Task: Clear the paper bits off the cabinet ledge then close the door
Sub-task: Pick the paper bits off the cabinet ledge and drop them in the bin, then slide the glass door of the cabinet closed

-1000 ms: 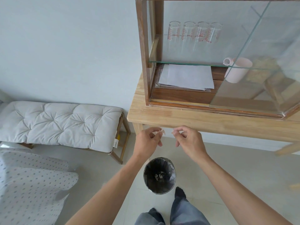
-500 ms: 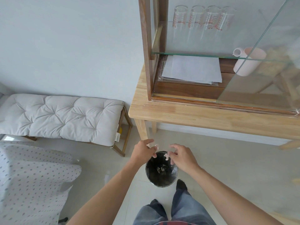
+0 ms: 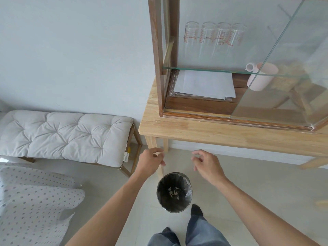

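Note:
A wooden glass-fronted cabinet stands on a light wooden table. Its sliding glass door is pushed to the right, leaving the left half uncovered. The bottom ledge at the front shows no paper bits that I can make out. A small black-lined bin on the floor below holds white paper bits. My left hand and my right hand hover above the bin, on either side of it, fingers loosely apart and holding nothing.
Inside the cabinet lie white sheets, several glasses and a pink mug. A white cushioned bench stands to the left, a dotted fabric at lower left. My legs stand beside the bin.
Both hands went from pinching paper bits at the table edge down to the bin, dropped the bits in, and now rise apart with nothing in them.

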`<state>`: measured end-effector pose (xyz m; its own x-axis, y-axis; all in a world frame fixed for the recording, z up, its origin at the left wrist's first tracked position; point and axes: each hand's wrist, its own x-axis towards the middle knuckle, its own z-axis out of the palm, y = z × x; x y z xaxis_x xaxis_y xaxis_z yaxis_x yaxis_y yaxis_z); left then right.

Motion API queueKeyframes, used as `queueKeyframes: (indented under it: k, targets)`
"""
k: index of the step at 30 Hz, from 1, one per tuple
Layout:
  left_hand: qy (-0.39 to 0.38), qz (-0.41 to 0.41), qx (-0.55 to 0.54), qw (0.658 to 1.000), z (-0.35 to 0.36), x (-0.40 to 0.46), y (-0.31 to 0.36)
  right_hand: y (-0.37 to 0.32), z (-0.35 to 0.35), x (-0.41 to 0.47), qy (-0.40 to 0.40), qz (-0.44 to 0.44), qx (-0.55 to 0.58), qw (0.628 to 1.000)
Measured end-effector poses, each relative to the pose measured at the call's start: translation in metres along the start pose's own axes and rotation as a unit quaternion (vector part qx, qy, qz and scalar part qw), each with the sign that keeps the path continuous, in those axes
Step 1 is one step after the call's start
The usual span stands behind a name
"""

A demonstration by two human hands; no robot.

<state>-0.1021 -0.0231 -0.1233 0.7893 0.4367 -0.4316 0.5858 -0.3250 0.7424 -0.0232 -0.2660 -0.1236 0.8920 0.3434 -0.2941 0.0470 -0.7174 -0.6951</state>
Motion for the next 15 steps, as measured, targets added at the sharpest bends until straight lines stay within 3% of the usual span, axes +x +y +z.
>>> queueKeyframes:
  k: [11,15]
  targets:
    - [0.039,0.120,-0.037,0.991,-0.027,-0.015,0.074,-0.041,-0.056,-0.005,0.086,-0.044,0.063,0.993]
    - [0.103,0.148,-0.063,0.982,-0.037,-0.021,0.098,-0.050,-0.091,-0.006,0.160,-0.071,0.103,0.979]
